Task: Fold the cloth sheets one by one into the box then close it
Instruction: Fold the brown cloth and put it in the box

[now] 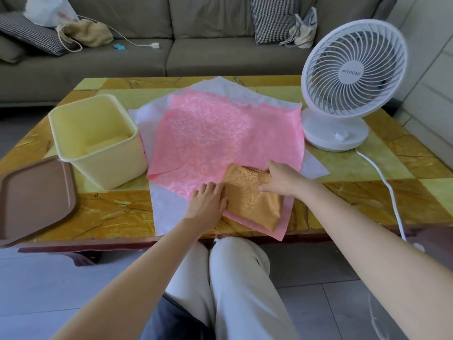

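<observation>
A folded orange cloth (252,200) lies on a spread pink patterned sheet (215,136) near the table's front edge. White sheets (166,212) lie under the pink one. My left hand (208,202) holds the orange cloth's left edge, fingers curled at the fold. My right hand (282,179) grips its far right corner, thumb laid across the top. An open pale yellow box (98,141) stands to the left with a folded yellow cloth (105,144) inside. Its brown lid (34,197) lies flat at the table's front left corner.
A white desk fan (350,79) stands on the table's right side, and its cord (389,192) runs off the front edge. A grey sofa (196,45) with cushions and bags lies behind the table (392,168). My knees (232,278) are below the table edge.
</observation>
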